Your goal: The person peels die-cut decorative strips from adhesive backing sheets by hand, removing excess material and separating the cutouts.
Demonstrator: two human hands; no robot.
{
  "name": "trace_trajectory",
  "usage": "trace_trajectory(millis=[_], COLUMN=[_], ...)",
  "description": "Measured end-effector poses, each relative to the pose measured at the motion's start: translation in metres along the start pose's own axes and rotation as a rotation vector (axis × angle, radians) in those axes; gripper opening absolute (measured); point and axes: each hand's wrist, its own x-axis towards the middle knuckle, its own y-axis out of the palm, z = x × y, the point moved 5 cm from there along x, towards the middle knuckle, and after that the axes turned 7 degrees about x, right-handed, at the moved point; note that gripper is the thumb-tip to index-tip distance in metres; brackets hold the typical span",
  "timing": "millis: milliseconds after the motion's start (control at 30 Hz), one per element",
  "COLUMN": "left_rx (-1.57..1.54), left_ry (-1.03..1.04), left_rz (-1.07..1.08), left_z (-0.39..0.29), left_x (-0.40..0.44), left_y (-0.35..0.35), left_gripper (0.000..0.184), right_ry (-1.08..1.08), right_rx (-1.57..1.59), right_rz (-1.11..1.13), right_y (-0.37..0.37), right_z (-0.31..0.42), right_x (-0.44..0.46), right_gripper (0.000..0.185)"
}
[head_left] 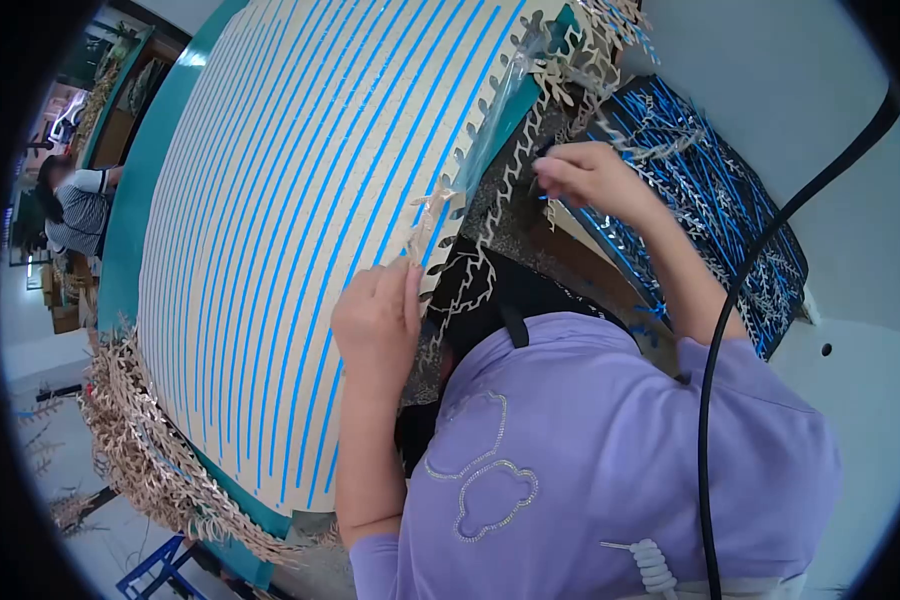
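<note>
One cream sheet [300, 200], smooth and flat-looking, lies across the green table [125, 245]. Straight, narrow blue stripes [232, 330] run along it nearly parallel; there are well over a dozen, too fine at the far side to count exactly. Small leaf-shaped tabs [445, 243] line its near edge.

The left hand [378, 305] is at that edge, thumb and forefinger pinching the end of one pale strip [430, 215], thin and crinkled, which lies over the sheet's margin. Beyond it stretches one length of glossy clear film [485, 135]. The right hand [592, 180] is raised off the edge, its fingers curled and pressed together; I cannot tell whether anything is between them.

Between the two hands one leafy chain [487, 230], jagged and ribbon-thin, hangs down and loops near the lap. Two tangled heaps of leafy cuttings show: a tan heap [135, 440] at the table's lower left corner, and a smaller heap [585, 50] at the top. On the right is one dense pile [710, 190] of blue and pale slivers, uncountable. One black cable [718, 370] curves over the lilac shirt [590, 440].
</note>
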Motion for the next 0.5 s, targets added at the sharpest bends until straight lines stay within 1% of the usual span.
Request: trace_trajectory(millis=[33, 100, 133, 233, 267, 367, 400, 500], left_rx=[-0.006, -0.008, 0.02, 0.078, 0.061, 0.024, 0.02, 0.009], left_ry=[0.02, 0.043, 0.06, 0.085, 0.074, 0.054, 0.051, 0.046], left_rz=[0.005, 0.007, 0.022, 0.042, 0.044, 0.042, 0.039, 0.033], left_z=[-0.003, -0.009, -0.013, -0.02, -0.021, -0.022, -0.022, -0.02], left_x=[-0.003, -0.008, -0.011, -0.016, -0.017, -0.018, -0.019, -0.021], left_y=[0.002, 0.005, 0.007, 0.012, 0.013, 0.014, 0.014, 0.013], left_gripper=[0.01, 0.01, 0.011, 0.012, 0.012, 0.011, 0.011, 0.012], right_ry=[-0.001, -0.171, -0.175, -0.097, -0.1, -0.157, -0.16, -0.364], right_rx=[0.001, 0.081, 0.083, -0.203, -0.208, -0.841, -0.845, -0.792], right_rz=[-0.002, -0.008, -0.01, -0.034, -0.029, 0.036, 0.034, -0.125], right_y=[0.012, 0.031, 0.037, 0.05, 0.054, 0.068, 0.072, 0.082], right_z=[0.004, 0.019, 0.023, 0.04, 0.046, 0.064, 0.062, 0.049], right_x=[0.005, 0.012, 0.015, 0.025, 0.028, 0.033, 0.034, 0.038], right_gripper=[0.035, 0.038, 0.038, 0.045, 0.045, 0.044, 0.044, 0.038])
